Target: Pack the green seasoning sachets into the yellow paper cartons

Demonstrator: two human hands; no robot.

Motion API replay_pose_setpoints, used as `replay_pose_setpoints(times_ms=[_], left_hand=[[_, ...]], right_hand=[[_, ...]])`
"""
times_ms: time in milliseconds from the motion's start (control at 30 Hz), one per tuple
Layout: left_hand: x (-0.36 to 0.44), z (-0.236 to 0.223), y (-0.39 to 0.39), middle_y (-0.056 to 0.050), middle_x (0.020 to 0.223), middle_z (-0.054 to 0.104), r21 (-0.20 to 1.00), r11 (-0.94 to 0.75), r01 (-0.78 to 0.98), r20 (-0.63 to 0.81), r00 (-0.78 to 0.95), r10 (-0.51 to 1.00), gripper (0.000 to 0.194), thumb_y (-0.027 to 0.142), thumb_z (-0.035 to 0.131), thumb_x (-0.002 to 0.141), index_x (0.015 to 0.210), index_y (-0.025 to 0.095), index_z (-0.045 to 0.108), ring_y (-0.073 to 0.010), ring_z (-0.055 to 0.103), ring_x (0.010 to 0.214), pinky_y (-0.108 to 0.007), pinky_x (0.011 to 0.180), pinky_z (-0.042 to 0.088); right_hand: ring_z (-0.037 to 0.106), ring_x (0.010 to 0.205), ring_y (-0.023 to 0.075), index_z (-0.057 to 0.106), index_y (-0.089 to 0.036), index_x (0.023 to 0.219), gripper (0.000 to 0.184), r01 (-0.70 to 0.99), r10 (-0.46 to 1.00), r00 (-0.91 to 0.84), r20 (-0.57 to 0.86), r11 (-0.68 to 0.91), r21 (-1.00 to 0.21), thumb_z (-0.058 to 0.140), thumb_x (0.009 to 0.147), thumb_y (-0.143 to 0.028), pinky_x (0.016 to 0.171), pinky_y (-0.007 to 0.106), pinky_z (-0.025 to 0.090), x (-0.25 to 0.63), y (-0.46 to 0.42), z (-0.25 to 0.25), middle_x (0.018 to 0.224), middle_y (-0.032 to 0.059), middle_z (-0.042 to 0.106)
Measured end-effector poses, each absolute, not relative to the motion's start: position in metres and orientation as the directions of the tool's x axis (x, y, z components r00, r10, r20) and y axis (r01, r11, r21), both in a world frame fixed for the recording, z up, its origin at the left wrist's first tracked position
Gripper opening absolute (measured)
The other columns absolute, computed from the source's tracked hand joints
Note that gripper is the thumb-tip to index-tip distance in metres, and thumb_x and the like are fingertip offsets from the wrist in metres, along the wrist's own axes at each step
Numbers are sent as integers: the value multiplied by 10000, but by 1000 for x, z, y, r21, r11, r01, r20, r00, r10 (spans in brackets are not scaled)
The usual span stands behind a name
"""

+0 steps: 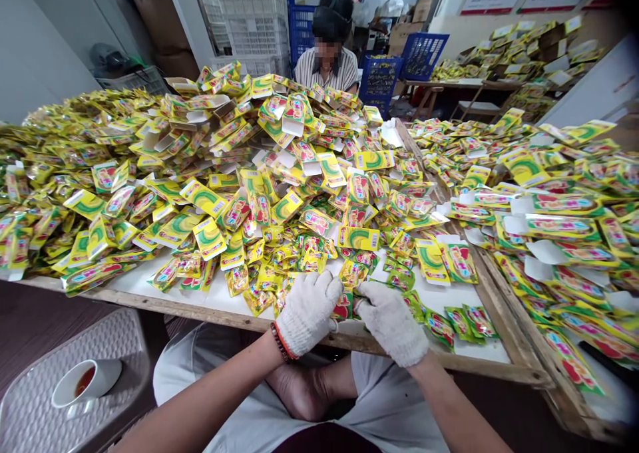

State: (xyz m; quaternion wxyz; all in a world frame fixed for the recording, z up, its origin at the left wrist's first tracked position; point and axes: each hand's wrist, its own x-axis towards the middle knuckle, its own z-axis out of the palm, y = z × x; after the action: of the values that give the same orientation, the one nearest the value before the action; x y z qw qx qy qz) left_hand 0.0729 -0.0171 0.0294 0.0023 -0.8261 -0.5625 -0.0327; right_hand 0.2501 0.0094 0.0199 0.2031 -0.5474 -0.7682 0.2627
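My left hand (308, 310), in a white knitted glove with a beaded bracelet at the wrist, is closed at the front edge of the table. Its curled fingers and thumb hold a small red, yellow and green carton (343, 305), partly covered. My right hand (392, 320), gloved too, is closed just right of the carton, fingertips pinched; what is in them is hidden. Small shiny candy sachets (272, 277) lie beyond my left hand. Several green sachets (466, 323) lie right of my right hand. An open-flapped carton (458, 261) lies beyond them.
A large heap of cartons (219, 200) and sachets covers the wood-rimmed table (219, 306). Beyond a wooden divider (499, 293), more cartons (564, 227) lie at right. A co-worker (327, 60) sits opposite. A cup (94, 383) stands on a stool (124, 346) at left. Blue crates (424, 54) stand behind.
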Motion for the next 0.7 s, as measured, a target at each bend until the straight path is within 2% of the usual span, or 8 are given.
replay_pose_setpoints(times_ms=[100, 167, 233, 333, 400, 467, 600, 700], left_hand=[[70, 26, -16, -110, 1153, 537, 62, -292, 954, 73, 287, 955, 539, 309, 686, 684, 1161, 177, 471, -290, 505, 1021, -436, 835, 407], [69, 25, -16, -116, 1167, 534, 65, -261, 963, 74, 256, 964, 562, 318, 691, 684, 1178, 178, 461, -293, 503, 1036, -436, 849, 405], [71, 25, -16, -111, 1161, 538, 58, -266, 962, 70, 262, 963, 528, 323, 676, 697, 1162, 181, 469, -290, 508, 1024, -428, 835, 409], [77, 27, -18, -101, 1160, 543, 52, -291, 955, 44, 289, 956, 469, 311, 642, 722, 1146, 195, 478, -282, 511, 1006, -418, 805, 413], [81, 27, -21, -100, 1171, 540, 67, -299, 952, 22, 298, 954, 484, 313, 648, 713, 1152, 201, 477, -286, 508, 1016, -422, 803, 413], [81, 27, -23, -100, 1186, 535, 113, -305, 946, 9, 306, 952, 510, 320, 668, 692, 1151, 203, 480, -293, 507, 1032, -429, 820, 412], [81, 25, -27, -88, 1148, 554, 315, -326, 892, 32, 333, 942, 384, 356, 614, 776, 1116, 213, 506, -261, 529, 1028, -389, 844, 430], [84, 24, -24, -70, 1029, 594, 467, -294, 834, 33, 316, 948, 190, 329, 529, 855, 998, 207, 548, -218, 565, 926, -334, 775, 455]], right_hand=[[614, 605, 167, 640, -160, 1127, 375, 563, 959, -250, -131, 34, -826, 506, 813, -314, 580, 268, 463, 249, 5, 21, 728, 34, 702], [577, 500, 147, 566, -133, 1239, 476, 448, 933, -270, -237, -96, -889, 507, 823, -357, 504, 242, 428, 250, 0, 23, 556, -10, 645], [542, 429, 135, 545, -123, 1237, 495, 358, 895, -326, -305, -182, -916, 509, 825, -395, 446, 222, 380, 249, -8, 26, 456, -42, 575], [516, 368, 113, 543, -151, 1143, 430, 226, 837, -423, -348, -275, -935, 531, 812, -424, 387, 197, 319, 245, -18, 28, 473, -62, 557], [514, 359, 106, 541, -178, 1020, 311, 203, 820, -460, -339, -275, -940, 532, 817, -413, 383, 188, 308, 242, -20, 26, 462, -76, 537], [490, 332, 103, 507, -204, 861, 204, 255, 824, -459, -333, -237, -938, 514, 832, -406, 378, 185, 289, 242, -18, 23, 396, -95, 476], [443, 314, 95, 399, -226, 638, 275, 495, 892, -358, -276, -69, -866, 496, 838, -388, 390, 206, 291, 248, -11, 16, 359, -94, 408], [455, 406, 101, 396, -219, 575, 318, 631, 963, -251, -93, 90, -770, 506, 833, -367, 450, 234, 309, 252, -10, 11, 432, -63, 445]])
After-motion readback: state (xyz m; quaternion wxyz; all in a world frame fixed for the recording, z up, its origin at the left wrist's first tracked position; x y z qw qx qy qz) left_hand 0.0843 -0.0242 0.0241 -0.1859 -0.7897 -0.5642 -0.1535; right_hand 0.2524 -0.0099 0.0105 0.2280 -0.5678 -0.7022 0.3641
